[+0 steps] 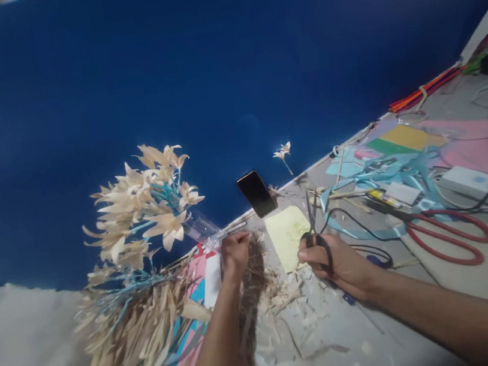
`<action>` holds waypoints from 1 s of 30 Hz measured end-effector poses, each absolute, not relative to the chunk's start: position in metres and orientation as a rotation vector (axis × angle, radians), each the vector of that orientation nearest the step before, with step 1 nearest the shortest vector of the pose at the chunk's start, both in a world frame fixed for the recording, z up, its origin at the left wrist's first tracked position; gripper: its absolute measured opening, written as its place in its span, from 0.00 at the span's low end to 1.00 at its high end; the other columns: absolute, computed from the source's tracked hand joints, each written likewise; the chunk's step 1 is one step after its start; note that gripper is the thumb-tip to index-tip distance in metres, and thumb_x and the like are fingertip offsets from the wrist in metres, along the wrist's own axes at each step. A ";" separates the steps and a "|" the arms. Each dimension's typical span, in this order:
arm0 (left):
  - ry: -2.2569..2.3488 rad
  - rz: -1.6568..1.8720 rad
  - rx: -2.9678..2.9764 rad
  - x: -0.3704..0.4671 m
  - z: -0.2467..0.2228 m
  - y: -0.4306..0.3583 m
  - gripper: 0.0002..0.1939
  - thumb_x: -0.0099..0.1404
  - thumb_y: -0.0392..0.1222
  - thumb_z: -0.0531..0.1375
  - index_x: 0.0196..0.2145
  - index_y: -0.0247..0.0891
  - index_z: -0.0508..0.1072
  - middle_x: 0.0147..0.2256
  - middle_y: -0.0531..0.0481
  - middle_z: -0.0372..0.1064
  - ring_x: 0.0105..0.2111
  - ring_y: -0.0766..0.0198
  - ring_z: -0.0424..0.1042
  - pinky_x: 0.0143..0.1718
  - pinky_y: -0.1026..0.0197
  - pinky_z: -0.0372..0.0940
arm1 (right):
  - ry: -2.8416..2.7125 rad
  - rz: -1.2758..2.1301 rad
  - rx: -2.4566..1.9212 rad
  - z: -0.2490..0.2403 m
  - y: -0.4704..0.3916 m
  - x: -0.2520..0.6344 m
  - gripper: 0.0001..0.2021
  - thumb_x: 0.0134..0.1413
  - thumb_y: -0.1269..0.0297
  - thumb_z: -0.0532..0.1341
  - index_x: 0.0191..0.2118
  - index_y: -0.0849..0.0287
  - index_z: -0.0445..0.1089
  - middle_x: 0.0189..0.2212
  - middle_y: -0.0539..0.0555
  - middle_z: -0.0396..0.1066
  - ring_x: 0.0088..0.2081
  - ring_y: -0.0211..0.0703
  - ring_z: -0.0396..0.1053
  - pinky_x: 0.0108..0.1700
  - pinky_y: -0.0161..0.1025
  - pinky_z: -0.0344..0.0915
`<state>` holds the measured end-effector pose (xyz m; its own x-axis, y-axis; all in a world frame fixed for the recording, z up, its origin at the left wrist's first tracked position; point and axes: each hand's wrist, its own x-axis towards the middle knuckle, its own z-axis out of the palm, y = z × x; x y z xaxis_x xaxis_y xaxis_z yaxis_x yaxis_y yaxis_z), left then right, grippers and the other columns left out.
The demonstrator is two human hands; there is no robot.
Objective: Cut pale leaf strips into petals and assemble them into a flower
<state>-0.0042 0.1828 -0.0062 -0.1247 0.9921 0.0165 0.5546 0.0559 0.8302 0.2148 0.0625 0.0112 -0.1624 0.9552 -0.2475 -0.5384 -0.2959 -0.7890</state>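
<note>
My right hand (335,264) grips a pair of black-handled scissors (313,212), its fingers in the loops. The blades point away from me and look slightly apart. My left hand (236,254) is closed in a pinch above the floor; whatever may be between the fingertips is too small to make out. Between the hands lies a pale yellow paper sheet (285,232) with small bits on it. To the left of my left hand, cream husk-like flowers (138,204) on blue stems stand in a clear container (202,228).
A phone (257,193) leans against the blue wall (229,76), left of a single flower (284,152). Dried husk strips (132,326) lie at left, shavings (280,293) in front. At right are red-handled scissors (449,236), blue ribbon (399,170), coloured paper (483,143) and a power strip (475,184).
</note>
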 end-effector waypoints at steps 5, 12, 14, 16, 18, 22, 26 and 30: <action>1.768 0.938 1.695 0.005 0.002 0.185 0.06 0.54 0.34 0.60 0.26 0.39 0.78 0.16 0.55 0.67 0.18 0.64 0.65 0.23 0.63 0.58 | -0.668 1.671 -0.920 0.009 0.068 0.216 0.12 0.36 0.65 0.70 0.28 0.61 0.69 0.18 0.43 0.58 0.19 0.28 0.47 0.19 0.30 0.42; 1.641 1.128 1.654 0.004 0.055 0.109 0.07 0.64 0.42 0.53 0.34 0.41 0.70 0.19 0.58 0.62 0.18 0.68 0.59 0.19 0.67 0.54 | -0.810 1.530 -0.937 0.009 0.070 0.224 0.11 0.36 0.63 0.71 0.26 0.60 0.71 0.18 0.44 0.61 0.19 0.30 0.51 0.19 0.31 0.47; 1.379 1.219 1.566 -0.003 0.066 0.073 0.05 0.65 0.41 0.54 0.32 0.41 0.68 0.16 0.59 0.59 0.15 0.69 0.54 0.17 0.68 0.50 | -0.827 1.525 -0.938 0.010 0.068 0.224 0.11 0.37 0.63 0.72 0.27 0.61 0.71 0.19 0.45 0.63 0.20 0.30 0.51 0.19 0.31 0.48; 1.289 1.231 1.494 -0.013 0.071 0.037 0.07 0.66 0.41 0.54 0.31 0.41 0.68 0.16 0.58 0.62 0.15 0.69 0.56 0.16 0.68 0.52 | -0.850 1.546 -0.925 0.011 0.066 0.224 0.11 0.37 0.63 0.72 0.27 0.61 0.71 0.21 0.46 0.65 0.20 0.30 0.52 0.19 0.31 0.48; 1.324 1.297 1.443 -0.026 0.067 0.006 0.09 0.67 0.41 0.55 0.29 0.40 0.69 0.17 0.56 0.64 0.16 0.69 0.59 0.16 0.68 0.53 | -0.888 1.556 -0.911 0.011 0.062 0.223 0.11 0.38 0.63 0.72 0.27 0.61 0.71 0.23 0.47 0.66 0.20 0.30 0.52 0.19 0.31 0.47; 1.508 1.304 1.401 -0.052 0.041 -0.039 0.08 0.67 0.42 0.58 0.32 0.39 0.74 0.16 0.57 0.61 0.17 0.70 0.59 0.17 0.69 0.54 | -0.984 1.511 -0.941 0.011 0.058 0.224 0.09 0.42 0.63 0.70 0.27 0.60 0.72 0.19 0.46 0.62 0.19 0.31 0.52 0.19 0.33 0.47; 1.722 1.222 1.420 -0.062 0.016 -0.064 0.09 0.66 0.44 0.59 0.34 0.39 0.78 0.16 0.57 0.61 0.16 0.70 0.59 0.18 0.67 0.54 | -1.091 1.430 -0.974 0.010 0.057 0.228 0.07 0.45 0.63 0.70 0.27 0.58 0.73 0.21 0.50 0.64 0.20 0.34 0.54 0.19 0.34 0.49; 1.920 1.168 1.494 -0.062 0.005 -0.074 0.08 0.63 0.43 0.62 0.35 0.40 0.81 0.20 0.54 0.69 0.19 0.67 0.64 0.21 0.66 0.59 | -1.132 1.374 -1.012 0.007 0.059 0.230 0.09 0.46 0.61 0.71 0.28 0.57 0.73 0.23 0.50 0.66 0.21 0.35 0.55 0.18 0.34 0.49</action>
